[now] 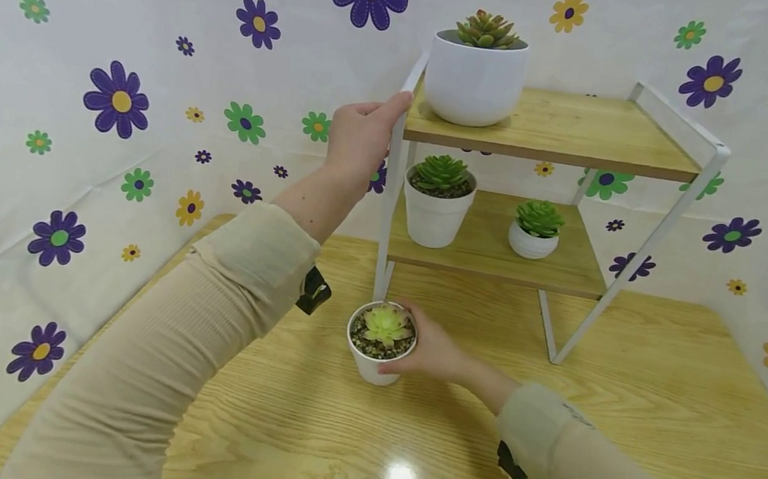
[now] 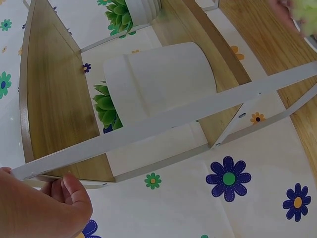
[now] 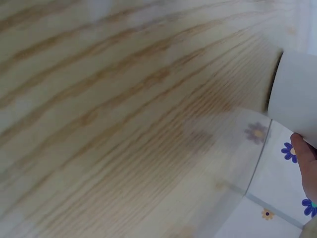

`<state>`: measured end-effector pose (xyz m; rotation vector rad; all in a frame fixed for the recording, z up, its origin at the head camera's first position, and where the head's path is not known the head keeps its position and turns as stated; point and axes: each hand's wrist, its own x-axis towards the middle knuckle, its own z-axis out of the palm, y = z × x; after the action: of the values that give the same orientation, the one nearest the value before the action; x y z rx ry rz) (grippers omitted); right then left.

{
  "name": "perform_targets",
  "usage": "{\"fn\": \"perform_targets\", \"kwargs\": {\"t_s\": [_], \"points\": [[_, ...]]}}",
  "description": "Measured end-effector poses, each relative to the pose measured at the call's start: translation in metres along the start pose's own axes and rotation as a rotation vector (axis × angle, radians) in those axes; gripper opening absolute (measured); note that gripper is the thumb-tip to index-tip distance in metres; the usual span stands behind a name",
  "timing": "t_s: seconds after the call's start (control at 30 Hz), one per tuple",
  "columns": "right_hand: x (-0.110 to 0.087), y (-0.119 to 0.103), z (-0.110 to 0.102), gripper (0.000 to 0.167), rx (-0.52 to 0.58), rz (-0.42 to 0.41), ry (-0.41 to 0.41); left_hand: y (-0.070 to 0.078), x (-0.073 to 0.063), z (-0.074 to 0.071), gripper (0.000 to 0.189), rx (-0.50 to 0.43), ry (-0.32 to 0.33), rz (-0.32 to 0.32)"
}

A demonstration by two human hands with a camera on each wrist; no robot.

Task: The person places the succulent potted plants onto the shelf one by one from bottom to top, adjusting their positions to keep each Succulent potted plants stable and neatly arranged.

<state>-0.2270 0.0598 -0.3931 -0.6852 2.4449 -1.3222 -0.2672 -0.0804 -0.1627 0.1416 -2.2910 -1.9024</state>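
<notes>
My left hand grips the upper left corner of a white metal frame on a two-tier wooden shelf. In the left wrist view, the thumb and fingers close round that frame by the top board. My right hand holds a small white pot from its right side, thumb in front and fingers behind. A pale green succulent grows in this pot, over pebbly soil. The pot is upright, in front of the shelf's left leg. The right wrist view shows the pot's side with a thumb against it.
A large white pot with a reddish-green succulent stands on the top board's left. On the lower board stand a tapered white pot and a small ribbed pot, both with green succulents. Flower-printed cloth hangs behind the wooden table.
</notes>
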Motion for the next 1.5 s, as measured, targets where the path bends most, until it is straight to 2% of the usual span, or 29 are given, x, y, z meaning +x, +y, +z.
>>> {"fn": "perform_targets", "kwargs": {"t_s": [0.27, 0.57, 0.77, 1.13, 1.27, 1.5], "points": [[-0.029, -0.002, -0.024, 0.1, -0.015, 0.023, 0.033, 0.003, -0.002, 0.0, 0.041, -0.005, -0.008, 0.001], [-0.067, -0.006, -0.061, 0.097, -0.035, -0.005, 0.042, 0.003, -0.002, -0.001, 0.042, -0.004, -0.015, -0.006], [-0.089, -0.01, -0.082, 0.093, -0.098, -0.022, 0.111, 0.002, -0.002, -0.001, 0.043, -0.005, -0.019, -0.005], [-0.119, -0.045, -0.131, 0.094, -0.101, -0.03, 0.178, 0.002, 0.0, 0.0, 0.042, -0.004, -0.023, -0.003], [-0.126, -0.058, -0.151, 0.091, -0.103, -0.002, 0.19, 0.002, 0.0, -0.001, 0.043, -0.005, -0.028, 0.0], [-0.139, -0.077, -0.184, 0.088, -0.127, 0.114, 0.217, 0.001, 0.0, 0.0, 0.043, -0.005, -0.031, 0.005]]}}
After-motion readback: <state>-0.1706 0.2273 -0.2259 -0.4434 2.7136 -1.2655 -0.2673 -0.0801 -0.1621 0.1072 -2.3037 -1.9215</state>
